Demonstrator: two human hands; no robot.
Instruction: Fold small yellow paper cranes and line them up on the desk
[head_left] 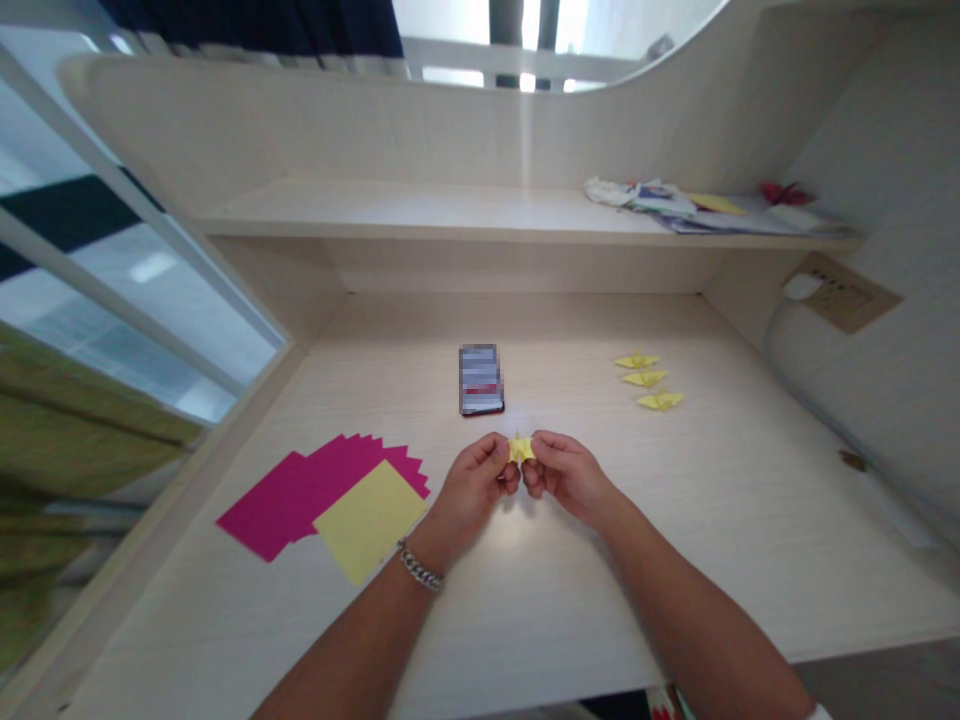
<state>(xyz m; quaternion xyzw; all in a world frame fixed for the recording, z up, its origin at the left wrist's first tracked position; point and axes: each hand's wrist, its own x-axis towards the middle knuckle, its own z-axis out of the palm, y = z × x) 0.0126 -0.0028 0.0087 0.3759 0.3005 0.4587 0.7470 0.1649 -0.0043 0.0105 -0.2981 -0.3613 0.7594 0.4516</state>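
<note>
My left hand (478,477) and my right hand (564,470) meet over the middle of the pale wooden desk (675,560). Both pinch a small folded yellow paper piece (521,448) between their fingertips, left hand on its left side, right hand on its right. A metal bracelet (420,568) sits on my left wrist. To the left lies a fan of magenta paper sheets (315,485) with yellow square sheets (371,517) on top. Three finished yellow folded paper figures (649,380) lie in a row at the right.
A phone (480,380) lies flat just beyond my hands. A shelf (420,215) runs along the back with papers and a red folded figure (784,192) at its right end. A wall socket (840,292) with a plugged cable (810,400) is on the right wall.
</note>
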